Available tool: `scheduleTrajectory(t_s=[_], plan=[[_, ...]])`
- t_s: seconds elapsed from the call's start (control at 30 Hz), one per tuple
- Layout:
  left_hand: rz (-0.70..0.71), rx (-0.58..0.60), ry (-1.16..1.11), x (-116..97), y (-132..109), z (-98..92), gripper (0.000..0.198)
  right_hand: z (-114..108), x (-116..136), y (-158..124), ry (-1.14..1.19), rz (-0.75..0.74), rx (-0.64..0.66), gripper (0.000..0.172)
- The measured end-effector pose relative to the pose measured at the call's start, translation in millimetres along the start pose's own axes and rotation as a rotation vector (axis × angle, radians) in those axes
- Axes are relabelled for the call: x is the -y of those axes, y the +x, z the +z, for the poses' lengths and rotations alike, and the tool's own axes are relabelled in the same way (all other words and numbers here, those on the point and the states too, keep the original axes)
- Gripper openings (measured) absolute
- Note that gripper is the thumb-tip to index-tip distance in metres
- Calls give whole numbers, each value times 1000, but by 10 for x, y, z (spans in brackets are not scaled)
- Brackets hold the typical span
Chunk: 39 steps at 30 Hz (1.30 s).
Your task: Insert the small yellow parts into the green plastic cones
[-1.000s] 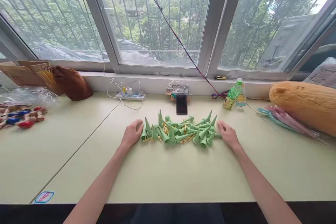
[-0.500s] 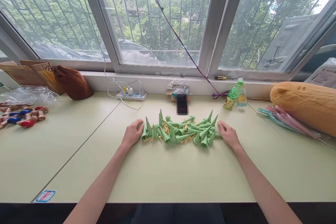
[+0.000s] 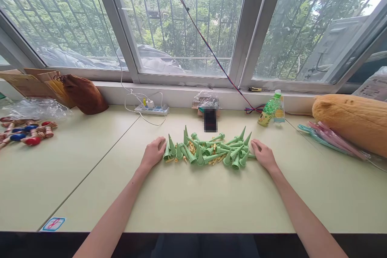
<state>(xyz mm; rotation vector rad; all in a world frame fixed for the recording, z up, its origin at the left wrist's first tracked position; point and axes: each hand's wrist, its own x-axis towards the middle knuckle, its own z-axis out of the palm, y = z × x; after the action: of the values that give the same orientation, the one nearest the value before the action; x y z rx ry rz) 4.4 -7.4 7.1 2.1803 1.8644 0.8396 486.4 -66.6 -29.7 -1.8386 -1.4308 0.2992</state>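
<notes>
A pile of green plastic cone spikes (image 3: 208, 150) mixed with small yellow parts lies on the pale green table (image 3: 196, 201). My left hand (image 3: 154, 152) rests flat against the pile's left end, fingers stretched and touching the cones. On the pile's right end my right hand (image 3: 263, 154) lies the same way, fingers extended against the cones. Neither hand holds anything.
A small dark device (image 3: 210, 119) and a plastic bag stand behind the pile. A power strip (image 3: 152, 109) with cables, a green bottle (image 3: 268, 111), a brown pouch (image 3: 84, 94), cardboard, red and blue wooden toys (image 3: 24, 134) at left, an orange plush (image 3: 350, 116) at right.
The view has shifted slightly; both hands stay against the ends of the pile, and the cones sit a little closer together.
</notes>
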Motion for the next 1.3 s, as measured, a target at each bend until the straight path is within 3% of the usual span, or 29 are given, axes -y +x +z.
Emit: scheduleTrajectory(t_s=[1.3], plan=[[-3,0,-10,24,-4,16,27,-10,29,-18,-6,-25,-13,36]])
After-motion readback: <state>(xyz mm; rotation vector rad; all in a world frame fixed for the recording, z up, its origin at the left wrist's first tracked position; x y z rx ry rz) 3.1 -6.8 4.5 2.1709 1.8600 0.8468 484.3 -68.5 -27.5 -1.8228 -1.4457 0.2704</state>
